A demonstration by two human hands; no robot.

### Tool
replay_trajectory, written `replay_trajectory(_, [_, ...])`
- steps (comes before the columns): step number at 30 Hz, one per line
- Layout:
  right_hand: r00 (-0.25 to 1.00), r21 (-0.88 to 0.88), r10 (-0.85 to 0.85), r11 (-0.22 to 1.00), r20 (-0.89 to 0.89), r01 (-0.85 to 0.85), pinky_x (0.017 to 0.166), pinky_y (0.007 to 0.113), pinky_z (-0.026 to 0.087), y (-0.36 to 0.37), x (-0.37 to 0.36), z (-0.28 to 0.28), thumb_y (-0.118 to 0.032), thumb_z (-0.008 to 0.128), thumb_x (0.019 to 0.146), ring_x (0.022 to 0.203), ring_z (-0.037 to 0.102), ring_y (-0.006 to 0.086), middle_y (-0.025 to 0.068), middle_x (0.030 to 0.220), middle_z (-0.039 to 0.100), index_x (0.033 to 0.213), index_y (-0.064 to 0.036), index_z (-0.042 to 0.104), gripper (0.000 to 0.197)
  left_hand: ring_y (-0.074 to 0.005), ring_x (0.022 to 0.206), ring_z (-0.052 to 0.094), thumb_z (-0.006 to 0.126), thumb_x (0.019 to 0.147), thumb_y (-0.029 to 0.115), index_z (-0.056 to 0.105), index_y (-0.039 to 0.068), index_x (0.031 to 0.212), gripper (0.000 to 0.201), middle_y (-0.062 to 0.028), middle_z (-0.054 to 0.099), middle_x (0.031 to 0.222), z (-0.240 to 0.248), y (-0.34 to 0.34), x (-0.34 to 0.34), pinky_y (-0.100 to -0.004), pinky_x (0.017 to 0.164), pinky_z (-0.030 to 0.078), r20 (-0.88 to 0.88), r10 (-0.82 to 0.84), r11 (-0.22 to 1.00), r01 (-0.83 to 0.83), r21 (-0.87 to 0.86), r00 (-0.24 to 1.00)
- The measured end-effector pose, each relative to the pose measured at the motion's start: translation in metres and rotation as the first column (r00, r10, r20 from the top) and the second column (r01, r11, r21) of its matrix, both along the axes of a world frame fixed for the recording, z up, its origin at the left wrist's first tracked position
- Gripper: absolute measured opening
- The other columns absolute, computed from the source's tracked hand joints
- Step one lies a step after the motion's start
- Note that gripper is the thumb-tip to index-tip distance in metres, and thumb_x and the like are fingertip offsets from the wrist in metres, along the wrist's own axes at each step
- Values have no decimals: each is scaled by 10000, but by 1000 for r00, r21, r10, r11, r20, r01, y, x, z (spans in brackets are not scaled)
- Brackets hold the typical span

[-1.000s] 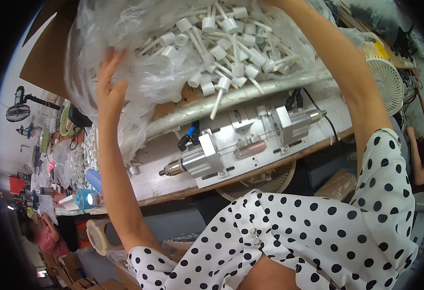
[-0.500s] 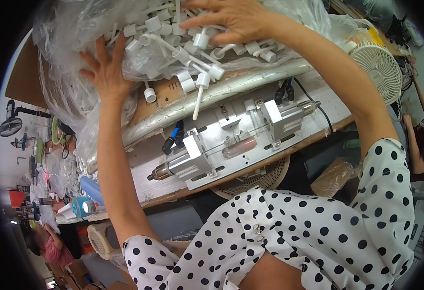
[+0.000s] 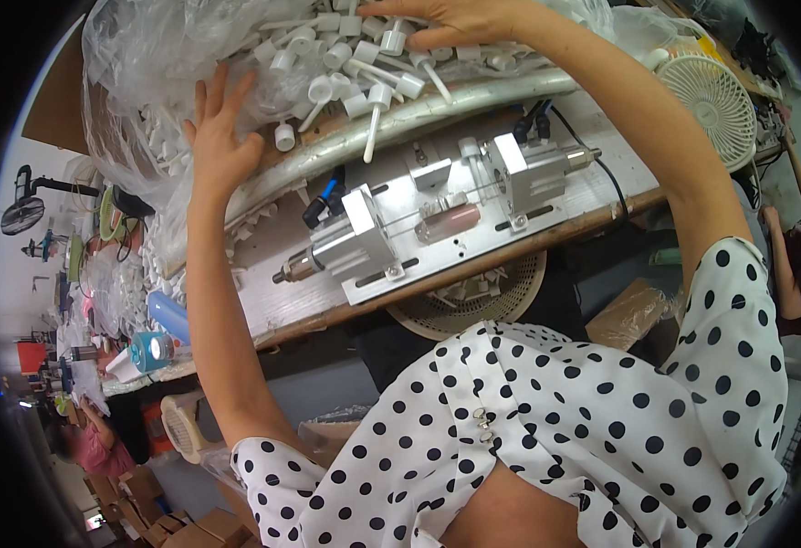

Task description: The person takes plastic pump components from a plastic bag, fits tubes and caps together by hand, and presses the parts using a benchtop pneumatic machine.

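Head view: heaped white pump caps (image 3: pixel 355 64), long-stemmed.

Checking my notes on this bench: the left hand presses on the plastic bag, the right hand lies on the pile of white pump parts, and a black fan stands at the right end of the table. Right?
Not quite. The head view shows the fan at the right end is white, not black. The rest holds: the left hand presses on the plastic bag, and the right hand lies on the white pump parts.

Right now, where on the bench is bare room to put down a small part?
Bare metal plate lies right of the press fixture, before the fan, crossed by a black cable. A smaller strip lies left of the fixture. The far side is crowded: white pump caps in a plastic bag under both hands.
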State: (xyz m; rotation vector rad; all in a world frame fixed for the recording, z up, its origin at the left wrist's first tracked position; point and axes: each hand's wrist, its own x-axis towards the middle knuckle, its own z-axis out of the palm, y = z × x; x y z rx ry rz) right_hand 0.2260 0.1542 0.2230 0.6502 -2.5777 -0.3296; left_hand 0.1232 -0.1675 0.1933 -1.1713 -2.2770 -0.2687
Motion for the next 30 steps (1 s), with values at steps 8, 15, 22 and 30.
replay_trajectory(8, [970,-199,145,963,-194,-184,975,453,312,-13,29,-9,-242,484,809,1199,367,385,200,1270,427,1204,-112,496,416,-290,1279,278,535,814,252,496,235,1217,406,-39,388,1340,-3,59,110,-490,1031,205,-137,-287,950,300,84,948])
replay_trajectory(15, [951,-319,294,914,94,-251,592,409,460,-53,103,-27,-98,555,710,708,574,293,102,688,551,669,-53,553,62,-288,1229,353,511,839,169,541,205,1159,323,-54,475,1258,-15,67,52,-478,994,277,-26,-387,921,385,-59,922])
replay_trajectory(22, [760,-73,-10,994,650,76,765,389,468,-59,95,-40,-100,521,737,908,581,319,153,944,599,804,-2,640,168,-289,1109,458,561,732,-6,637,110,965,271,-50,558,1154,-2,73,70,-354,882,393,-102,-380,921,386,44,919])
replay_trajectory(30, [701,-13,-115,985,704,174,788,408,473,-66,93,-47,-42,576,649,923,581,338,187,1047,569,847,-1,647,215,-290,951,503,568,666,-58,621,87,928,304,-114,561,972,17,116,101,-376,795,409,0,-521,828,505,244,854])
